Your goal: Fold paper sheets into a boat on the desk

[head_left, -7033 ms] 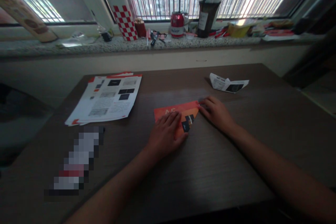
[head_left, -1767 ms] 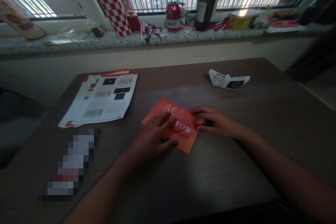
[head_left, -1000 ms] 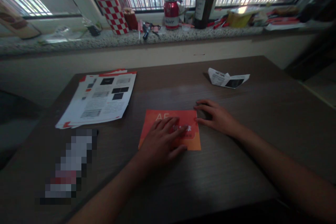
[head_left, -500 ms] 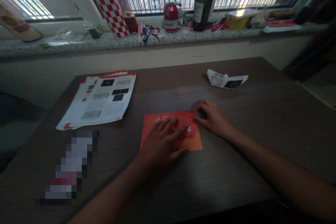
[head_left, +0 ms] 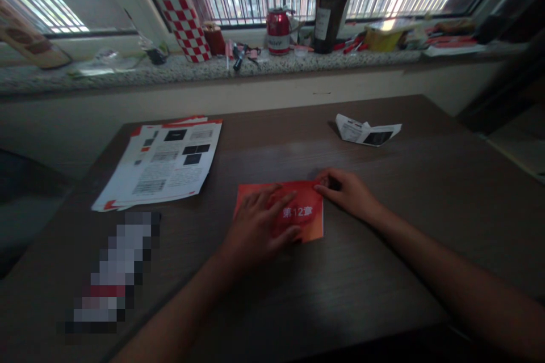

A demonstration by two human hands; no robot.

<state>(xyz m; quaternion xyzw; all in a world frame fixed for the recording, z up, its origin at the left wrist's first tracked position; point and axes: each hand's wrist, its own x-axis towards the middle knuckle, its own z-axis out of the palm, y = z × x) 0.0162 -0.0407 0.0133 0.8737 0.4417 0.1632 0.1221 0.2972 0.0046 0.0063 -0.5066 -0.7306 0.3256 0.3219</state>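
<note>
A red and orange printed paper (head_left: 309, 224) lies on the dark wooden table in front of me, with white lettering on its upper face. A thin white edge shows along its right side; how many layers it has, I cannot tell. My left hand (head_left: 255, 227) rests on its left half, palm down with the fingers spread, covering much of it. At the upper right corner, my right hand (head_left: 349, 193) pinches the paper between thumb and fingers. Beyond them stands a small folded paper boat (head_left: 366, 131), white with dark print.
Printed sheets (head_left: 170, 161) are stacked at the table's left. A blurred-out oblong object (head_left: 123, 261) lies nearer me. Along the granite sill (head_left: 170, 72) stand a red can (head_left: 278, 31), a dark drink cup (head_left: 330, 17), a checkered bottle (head_left: 187, 28) and a yellow container (head_left: 381, 38).
Different lettering now shows on the paper, and its right edge sits slightly further left. My left hand has shifted a little left, its fingers still spread. My right hand keeps to the upper right corner.
</note>
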